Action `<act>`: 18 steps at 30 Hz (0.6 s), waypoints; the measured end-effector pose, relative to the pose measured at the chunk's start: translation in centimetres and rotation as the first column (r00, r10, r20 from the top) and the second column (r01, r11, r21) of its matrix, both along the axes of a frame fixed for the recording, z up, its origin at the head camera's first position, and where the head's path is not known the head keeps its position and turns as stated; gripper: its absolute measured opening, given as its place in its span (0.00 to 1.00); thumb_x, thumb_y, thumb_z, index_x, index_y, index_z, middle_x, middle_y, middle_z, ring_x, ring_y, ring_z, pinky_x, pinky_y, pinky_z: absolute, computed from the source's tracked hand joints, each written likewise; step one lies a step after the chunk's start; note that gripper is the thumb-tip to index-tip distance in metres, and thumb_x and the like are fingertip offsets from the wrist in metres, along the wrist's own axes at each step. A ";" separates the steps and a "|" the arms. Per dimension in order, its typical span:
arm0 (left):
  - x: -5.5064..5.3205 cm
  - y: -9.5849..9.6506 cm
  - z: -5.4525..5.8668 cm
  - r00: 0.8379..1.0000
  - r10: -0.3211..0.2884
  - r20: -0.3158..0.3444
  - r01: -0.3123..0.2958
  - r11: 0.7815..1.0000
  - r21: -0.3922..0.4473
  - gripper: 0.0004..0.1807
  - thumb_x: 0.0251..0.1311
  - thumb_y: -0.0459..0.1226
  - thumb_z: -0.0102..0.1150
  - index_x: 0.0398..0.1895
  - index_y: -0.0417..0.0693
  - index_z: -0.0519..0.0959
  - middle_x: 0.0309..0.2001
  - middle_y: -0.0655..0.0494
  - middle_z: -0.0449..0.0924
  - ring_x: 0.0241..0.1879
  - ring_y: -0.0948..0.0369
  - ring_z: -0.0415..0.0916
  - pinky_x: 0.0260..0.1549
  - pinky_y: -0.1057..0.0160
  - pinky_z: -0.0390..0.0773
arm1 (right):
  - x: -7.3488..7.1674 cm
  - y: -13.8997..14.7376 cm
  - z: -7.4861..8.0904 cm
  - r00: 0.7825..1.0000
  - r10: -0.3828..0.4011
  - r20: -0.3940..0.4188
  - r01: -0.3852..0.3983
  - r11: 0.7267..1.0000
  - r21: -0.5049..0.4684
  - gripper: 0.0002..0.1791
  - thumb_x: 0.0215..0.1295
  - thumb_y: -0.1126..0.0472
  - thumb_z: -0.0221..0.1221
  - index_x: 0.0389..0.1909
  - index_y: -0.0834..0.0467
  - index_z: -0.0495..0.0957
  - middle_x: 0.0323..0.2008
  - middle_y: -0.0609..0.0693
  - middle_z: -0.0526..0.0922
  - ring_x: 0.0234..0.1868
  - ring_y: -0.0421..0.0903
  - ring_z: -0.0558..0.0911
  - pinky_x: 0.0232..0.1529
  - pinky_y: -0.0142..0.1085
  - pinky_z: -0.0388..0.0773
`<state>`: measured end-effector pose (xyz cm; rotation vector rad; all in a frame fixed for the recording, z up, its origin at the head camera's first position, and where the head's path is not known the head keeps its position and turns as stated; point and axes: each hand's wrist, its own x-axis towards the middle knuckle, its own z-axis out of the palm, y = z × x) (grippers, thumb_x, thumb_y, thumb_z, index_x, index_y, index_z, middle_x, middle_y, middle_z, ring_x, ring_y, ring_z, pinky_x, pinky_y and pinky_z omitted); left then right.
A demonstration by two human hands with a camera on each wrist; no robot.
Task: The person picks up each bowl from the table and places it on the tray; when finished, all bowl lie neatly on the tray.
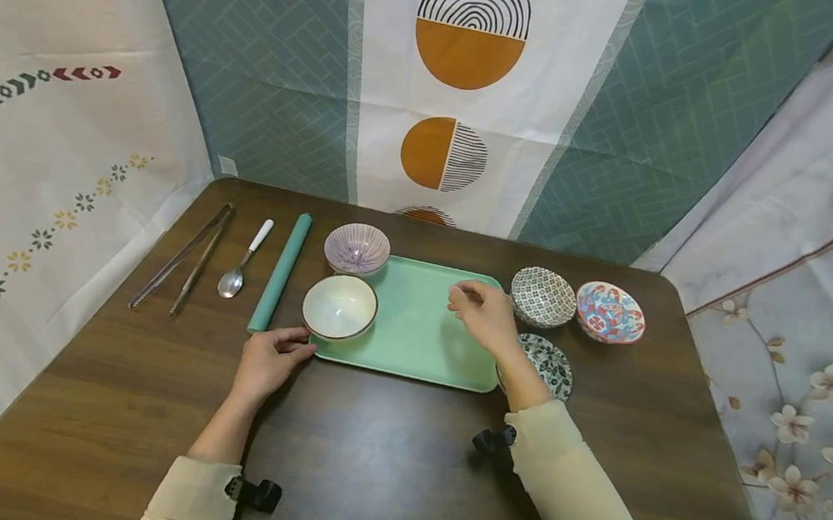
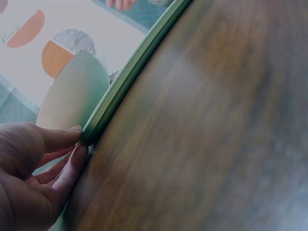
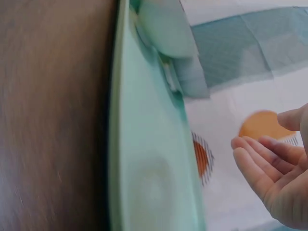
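Observation:
My left hand (image 1: 265,363) pinches the front left corner of a light green rectangular tray (image 1: 415,331), thumb above and fingers below in the left wrist view. A cream bowl with a dark rim (image 1: 340,307) sits at the tray's left end, close to that hand. Just behind it stands a purple-striped bowl (image 1: 357,248), overlapping the tray's back left corner from this angle. Over the right part of the tray hovers my right hand (image 1: 488,317), holding nothing. Its fingers (image 3: 260,161) are loosely bent, with the thumb apart from them in the right wrist view.
To the right stand a brown-patterned bowl (image 1: 543,297), a red-and-blue bowl (image 1: 610,313) and a black-and-white floral dish (image 1: 553,365), partly behind the right forearm. Metal tongs (image 1: 186,259), a white-handled spoon (image 1: 232,282) and a green stick-like roll (image 1: 281,272) lie left.

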<state>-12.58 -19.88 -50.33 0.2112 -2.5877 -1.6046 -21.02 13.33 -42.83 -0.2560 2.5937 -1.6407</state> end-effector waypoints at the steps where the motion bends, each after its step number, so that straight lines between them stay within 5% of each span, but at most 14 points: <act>1: 0.0 0.0 0.0 1.000 0.004 -0.002 -0.004 1.000 0.002 0.16 0.58 0.29 0.71 0.49 0.31 0.85 0.38 0.39 0.88 0.36 0.58 0.87 0.30 0.76 0.77 | 0.0 0.6 0.2 1.000 -0.013 0.001 0.013 1.000 -0.014 0.20 0.76 0.54 0.57 0.56 0.67 0.80 0.46 0.64 0.86 0.47 0.59 0.87 0.47 0.42 0.84; 9: 0.1 0.0 -0.3 1.000 0.018 -0.013 -0.018 1.000 -0.015 0.14 0.58 0.31 0.72 0.47 0.33 0.86 0.38 0.41 0.88 0.38 0.54 0.86 0.31 0.77 0.76 | -0.3 5.3 1.0 0.989 -0.147 -0.004 0.147 0.988 -0.041 0.25 0.77 0.52 0.55 0.61 0.69 0.76 0.50 0.67 0.84 0.49 0.57 0.86 0.49 0.37 0.83; 18: 0.2 0.2 0.0 0.999 0.020 -0.026 -0.020 1.000 -0.013 0.14 0.57 0.30 0.72 0.46 0.33 0.86 0.39 0.41 0.88 0.39 0.53 0.86 0.32 0.77 0.76 | -0.1 10.2 1.1 0.950 -0.311 -0.023 0.310 0.950 -0.044 0.24 0.77 0.54 0.55 0.58 0.72 0.77 0.48 0.69 0.84 0.39 0.40 0.87 0.44 0.32 0.83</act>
